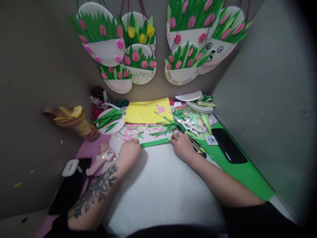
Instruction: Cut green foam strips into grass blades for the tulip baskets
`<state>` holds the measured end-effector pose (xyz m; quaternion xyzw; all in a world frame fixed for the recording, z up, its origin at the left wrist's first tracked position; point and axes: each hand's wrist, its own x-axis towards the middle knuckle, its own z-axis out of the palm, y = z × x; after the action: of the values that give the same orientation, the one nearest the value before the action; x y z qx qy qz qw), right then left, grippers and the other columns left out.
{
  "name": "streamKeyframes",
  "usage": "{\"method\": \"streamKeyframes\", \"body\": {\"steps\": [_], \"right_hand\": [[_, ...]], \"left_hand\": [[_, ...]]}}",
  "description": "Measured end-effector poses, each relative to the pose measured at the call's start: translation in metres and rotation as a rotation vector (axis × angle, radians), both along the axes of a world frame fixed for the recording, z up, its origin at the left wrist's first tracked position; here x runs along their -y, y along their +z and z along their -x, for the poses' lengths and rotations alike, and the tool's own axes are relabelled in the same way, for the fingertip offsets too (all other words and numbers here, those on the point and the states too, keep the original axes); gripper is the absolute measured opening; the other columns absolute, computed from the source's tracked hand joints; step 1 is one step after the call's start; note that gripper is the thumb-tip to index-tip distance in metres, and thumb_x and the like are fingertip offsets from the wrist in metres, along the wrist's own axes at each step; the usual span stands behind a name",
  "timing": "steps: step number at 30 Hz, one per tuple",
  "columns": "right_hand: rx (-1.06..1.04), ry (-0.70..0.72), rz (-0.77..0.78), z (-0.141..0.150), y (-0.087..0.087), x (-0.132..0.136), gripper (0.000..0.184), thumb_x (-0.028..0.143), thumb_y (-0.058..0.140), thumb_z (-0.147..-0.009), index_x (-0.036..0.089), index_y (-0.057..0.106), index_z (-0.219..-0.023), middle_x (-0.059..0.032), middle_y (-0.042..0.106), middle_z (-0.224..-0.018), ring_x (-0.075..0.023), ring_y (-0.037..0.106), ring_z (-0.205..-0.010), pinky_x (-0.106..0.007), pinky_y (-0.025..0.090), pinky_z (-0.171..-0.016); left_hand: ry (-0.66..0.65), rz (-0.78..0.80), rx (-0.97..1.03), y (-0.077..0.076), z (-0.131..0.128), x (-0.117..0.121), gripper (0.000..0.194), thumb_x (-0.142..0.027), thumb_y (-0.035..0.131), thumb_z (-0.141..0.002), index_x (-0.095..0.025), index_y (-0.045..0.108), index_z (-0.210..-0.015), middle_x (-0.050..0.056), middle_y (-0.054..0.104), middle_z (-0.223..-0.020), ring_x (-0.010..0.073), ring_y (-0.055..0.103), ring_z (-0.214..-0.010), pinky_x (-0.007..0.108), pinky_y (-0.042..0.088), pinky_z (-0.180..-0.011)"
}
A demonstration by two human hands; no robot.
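A narrow green paper strip lies flat across the white work surface. My left hand has its curled fingers on the strip's left end. At the right end, my right hand pinches the strip between thumb and fingers. The fingertips of both hands are partly hidden. Just beyond the strip are pink and green paper scraps and a yellow paper sheet. White-handled scissors and a yellow-black cutter lie close to my right hand.
A pink glue gun rests left of my left hand, near a lidded cup. Green paper leaves fill a paper plate. A black phone lies at the right. Paper-plate tulip baskets hang on the back wall.
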<state>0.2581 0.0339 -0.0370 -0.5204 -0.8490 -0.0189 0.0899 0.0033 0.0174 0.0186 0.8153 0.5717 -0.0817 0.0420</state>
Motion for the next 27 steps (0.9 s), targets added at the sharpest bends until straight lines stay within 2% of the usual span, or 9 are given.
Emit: {"method": "streamKeyframes", "body": {"steps": [3, 5, 8, 10, 15, 20, 24, 27], "right_hand": [[-0.066, -0.041, -0.089, -0.002, 0.001, -0.002, 0.021, 0.008, 0.049, -0.085, 0.016, 0.069, -0.089, -0.0106, 0.065, -0.099, -0.0247, 0.048, -0.096, -0.036, 0.033, -0.081], [-0.080, 0.080, -0.124, 0.001, 0.002, -0.001, 0.022, 0.011, 0.047, -0.089, 0.016, 0.067, -0.096, -0.0097, 0.065, -0.100, -0.0232, 0.048, -0.098, -0.035, 0.034, -0.083], [-0.043, 0.301, -0.104, 0.013, 0.001, 0.000, 0.025, 0.015, 0.042, -0.095, 0.018, 0.064, -0.105, -0.0089, 0.065, -0.104, -0.0211, 0.050, -0.098, -0.033, 0.035, -0.083], [-0.007, 0.354, -0.075, 0.022, 0.000, 0.000, 0.023, 0.017, 0.043, -0.095, 0.018, 0.064, -0.103, -0.0093, 0.065, -0.102, -0.0210, 0.050, -0.096, -0.034, 0.035, -0.081], [0.070, 0.338, -0.008, 0.034, -0.002, -0.004, 0.017, 0.016, 0.048, -0.093, 0.016, 0.065, -0.096, -0.0098, 0.064, -0.095, -0.0208, 0.052, -0.088, -0.032, 0.036, -0.074], [0.152, 0.320, -0.008, 0.036, 0.000, -0.003, 0.017, 0.014, 0.046, -0.093, 0.015, 0.063, -0.096, -0.0108, 0.063, -0.097, -0.0216, 0.051, -0.088, -0.031, 0.038, -0.072], [0.106, 0.293, 0.009, 0.035, -0.003, -0.004, 0.017, 0.013, 0.047, -0.091, 0.015, 0.062, -0.098, -0.0120, 0.061, -0.099, -0.0225, 0.050, -0.090, -0.032, 0.040, -0.074], [0.027, 0.261, 0.011, 0.036, -0.007, -0.006, 0.018, 0.011, 0.047, -0.090, 0.014, 0.062, -0.098, -0.0119, 0.061, -0.100, -0.0232, 0.049, -0.094, -0.032, 0.041, -0.077]], "left_hand": [[0.046, -0.051, 0.018, 0.004, 0.007, -0.012, 0.022, -0.012, 0.048, -0.080, -0.015, 0.069, -0.083, 0.012, 0.063, -0.092, 0.0227, 0.059, -0.083, 0.032, 0.040, -0.071], [0.038, -0.092, 0.092, 0.003, 0.008, -0.016, 0.027, -0.012, 0.046, -0.081, -0.020, 0.070, -0.090, 0.009, 0.064, -0.098, 0.0214, 0.059, -0.089, 0.029, 0.040, -0.073], [-0.059, -0.054, 0.187, -0.006, 0.001, -0.014, 0.029, -0.012, 0.045, -0.083, -0.023, 0.069, -0.094, 0.006, 0.066, -0.097, 0.0210, 0.058, -0.091, 0.028, 0.041, -0.073], [-0.112, -0.016, 0.205, -0.013, -0.007, -0.010, 0.026, -0.015, 0.045, -0.085, -0.021, 0.069, -0.093, 0.007, 0.066, -0.094, 0.0212, 0.059, -0.090, 0.029, 0.042, -0.073], [-0.150, -0.029, 0.198, -0.027, -0.016, -0.007, 0.023, -0.022, 0.046, -0.089, -0.018, 0.068, -0.086, 0.010, 0.065, -0.091, 0.0224, 0.058, -0.090, 0.031, 0.043, -0.075], [-0.175, -0.061, 0.169, -0.032, -0.014, -0.009, 0.022, -0.022, 0.045, -0.091, -0.018, 0.067, -0.088, 0.011, 0.065, -0.090, 0.0245, 0.058, -0.089, 0.033, 0.043, -0.075], [-0.182, -0.084, 0.128, -0.035, -0.016, -0.009, 0.021, -0.019, 0.045, -0.090, -0.015, 0.065, -0.088, 0.012, 0.064, -0.090, 0.0257, 0.058, -0.088, 0.035, 0.043, -0.074], [-0.162, -0.104, 0.174, -0.037, -0.017, -0.011, 0.020, -0.018, 0.045, -0.090, -0.015, 0.064, -0.087, 0.011, 0.063, -0.088, 0.0242, 0.058, -0.088, 0.034, 0.043, -0.076]]}}
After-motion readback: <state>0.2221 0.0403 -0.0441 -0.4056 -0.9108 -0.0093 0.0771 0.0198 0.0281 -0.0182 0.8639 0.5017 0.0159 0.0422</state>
